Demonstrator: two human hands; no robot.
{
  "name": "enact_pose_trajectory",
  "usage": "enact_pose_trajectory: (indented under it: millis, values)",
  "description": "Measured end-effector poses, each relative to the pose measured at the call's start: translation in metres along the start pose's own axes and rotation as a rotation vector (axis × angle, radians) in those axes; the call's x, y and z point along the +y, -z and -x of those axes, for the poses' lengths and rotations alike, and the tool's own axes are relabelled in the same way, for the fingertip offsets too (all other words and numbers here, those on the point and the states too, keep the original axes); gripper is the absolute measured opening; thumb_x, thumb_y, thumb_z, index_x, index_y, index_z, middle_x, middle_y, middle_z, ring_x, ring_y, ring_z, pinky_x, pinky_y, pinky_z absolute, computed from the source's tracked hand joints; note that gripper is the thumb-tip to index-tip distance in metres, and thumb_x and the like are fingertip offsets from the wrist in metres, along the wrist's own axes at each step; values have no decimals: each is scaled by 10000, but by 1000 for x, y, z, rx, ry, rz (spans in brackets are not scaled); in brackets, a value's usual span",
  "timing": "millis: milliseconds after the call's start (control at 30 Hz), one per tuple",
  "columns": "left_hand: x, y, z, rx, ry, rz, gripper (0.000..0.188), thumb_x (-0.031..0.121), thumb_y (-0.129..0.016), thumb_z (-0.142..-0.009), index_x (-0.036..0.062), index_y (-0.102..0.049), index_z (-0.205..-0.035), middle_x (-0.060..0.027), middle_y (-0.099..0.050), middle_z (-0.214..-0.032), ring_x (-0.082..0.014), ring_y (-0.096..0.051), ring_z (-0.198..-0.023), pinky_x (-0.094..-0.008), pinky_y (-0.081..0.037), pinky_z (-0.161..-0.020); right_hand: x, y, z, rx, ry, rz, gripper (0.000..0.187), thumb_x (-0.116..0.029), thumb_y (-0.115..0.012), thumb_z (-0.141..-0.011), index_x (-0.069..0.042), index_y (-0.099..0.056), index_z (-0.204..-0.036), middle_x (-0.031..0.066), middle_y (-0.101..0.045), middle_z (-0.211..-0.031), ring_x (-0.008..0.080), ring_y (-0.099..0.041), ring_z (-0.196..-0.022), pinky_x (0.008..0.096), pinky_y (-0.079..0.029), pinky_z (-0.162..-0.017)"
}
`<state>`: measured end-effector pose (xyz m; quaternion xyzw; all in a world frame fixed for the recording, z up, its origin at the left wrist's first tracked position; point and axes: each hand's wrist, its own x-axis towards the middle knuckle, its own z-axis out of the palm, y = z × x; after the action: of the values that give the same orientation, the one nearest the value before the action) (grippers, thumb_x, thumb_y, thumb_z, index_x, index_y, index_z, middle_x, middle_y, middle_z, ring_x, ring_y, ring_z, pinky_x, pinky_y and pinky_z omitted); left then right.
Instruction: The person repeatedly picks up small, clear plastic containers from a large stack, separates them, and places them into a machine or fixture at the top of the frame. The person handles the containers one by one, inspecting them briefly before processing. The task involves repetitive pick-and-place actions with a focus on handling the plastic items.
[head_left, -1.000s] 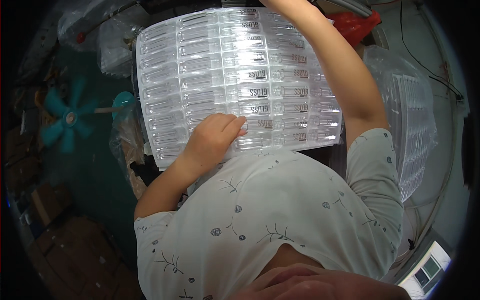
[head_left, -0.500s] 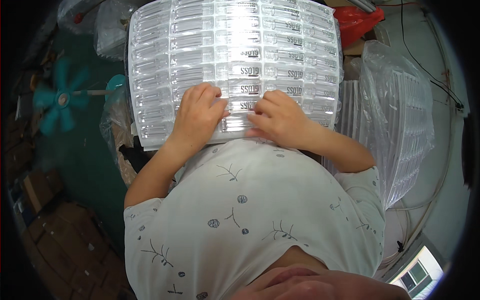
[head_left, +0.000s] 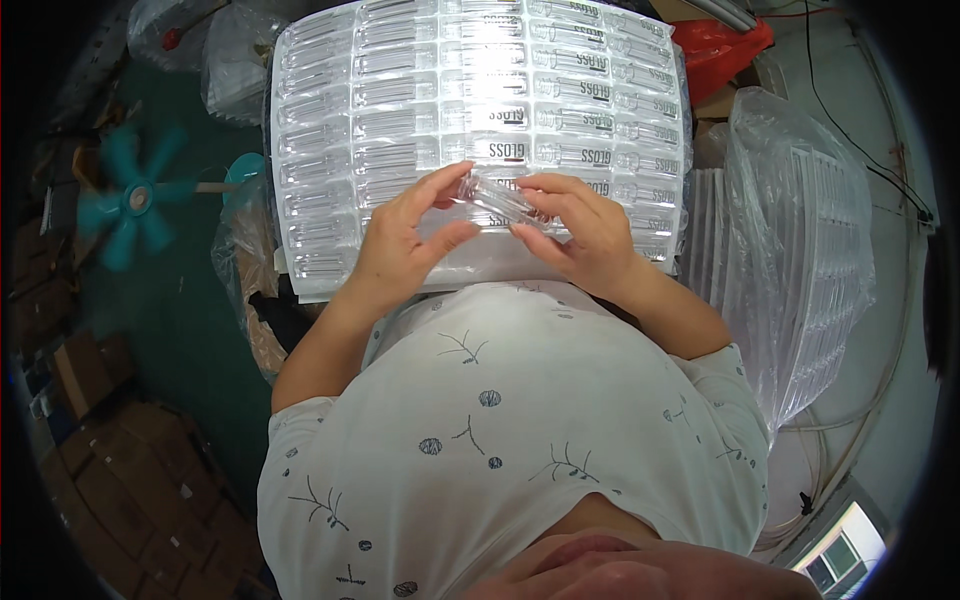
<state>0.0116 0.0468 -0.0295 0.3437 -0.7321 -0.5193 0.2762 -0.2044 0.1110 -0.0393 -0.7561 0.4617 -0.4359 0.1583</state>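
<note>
Pinching a clear tube (head_left: 497, 197) between them, left hand (head_left: 400, 245) and right hand (head_left: 578, 232) hover over the blister tray (head_left: 400, 100).

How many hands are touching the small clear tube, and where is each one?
2. The left hand grips the clear tube's left end; the right hand holds its right end. Both hover over the clear blister tray. No other hands show.

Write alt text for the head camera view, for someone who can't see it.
Seen from above, a person's left hand and right hand hold a small clear plastic tube between them over a large clear blister tray of many similar tubes in rows. A bagged stack of trays lies to the right, a teal fan to the left.
</note>
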Motion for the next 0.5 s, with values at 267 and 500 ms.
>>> enact_pose_trajectory:
  millis: [267,500]
  values:
    - [-6,-15,-23,100,137,600,503,44,-644,-855,-19,-424,-1303,-104,-617,-1042,-123,-584,-967,-244,-476,-837,-3,-12,-7,72,-93,-109,672,16,-746,-701,-8,-423,-1291,172,-513,-1209,187,-642,-855,270,-563,-706]
    - [-6,-14,-23,108,175,598,508,30,-639,-853,-23,-419,-1308,-101,-601,-1070,-123,-572,-989,-243,-456,-869,2,-19,-1,134,-186,-259,737,50,-725,-713,-23,-356,-1346,174,-512,-1224,186,-643,-919,273,-575,-768]
